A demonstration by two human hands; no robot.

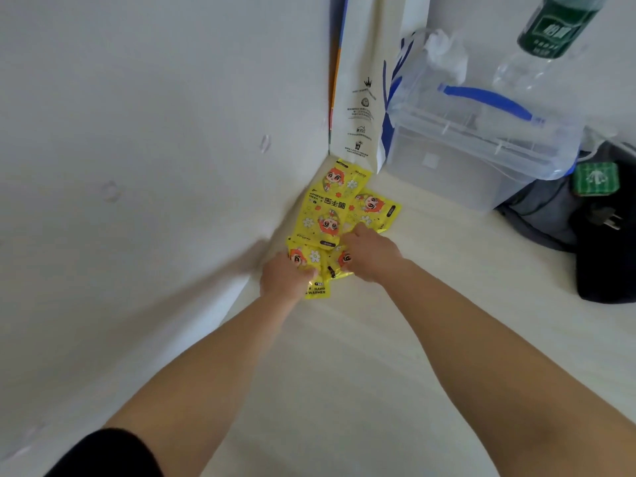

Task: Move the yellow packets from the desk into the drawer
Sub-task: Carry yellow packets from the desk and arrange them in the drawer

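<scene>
Head view, looking down both bare forearms: the left hand point(284, 275) is curled onto the near end of a heap of yellow packets point(328, 218), its thumb lying over a packet printed "HAND WARMER", so it seems to have closed on that one, though the fingers are tucked under and hard to read. The right hand point(370, 253) lies knuckles-up on the right side of the heap, fingers bent down onto the packets; whether it has pinched one or only presses on them I cannot tell.

The packets lie overlapping on the pale worktop point(361, 356), pushed into the corner against the white wall point(155, 132). Just behind them a white paper bag point(359, 98) stands against the wall. To its right sits a clear plastic box with a blue handle point(481, 132), a green-labelled bottle point(554, 29) behind it, and dark bags point(605, 235) at the right edge.

By my reading the task is at its very start: the whole heap is on the worktop and nothing looks lifted clear.

No drawer is in view, so where the packets must go cannot be judged. The overlap makes an exact count of the packets unsafe.
</scene>
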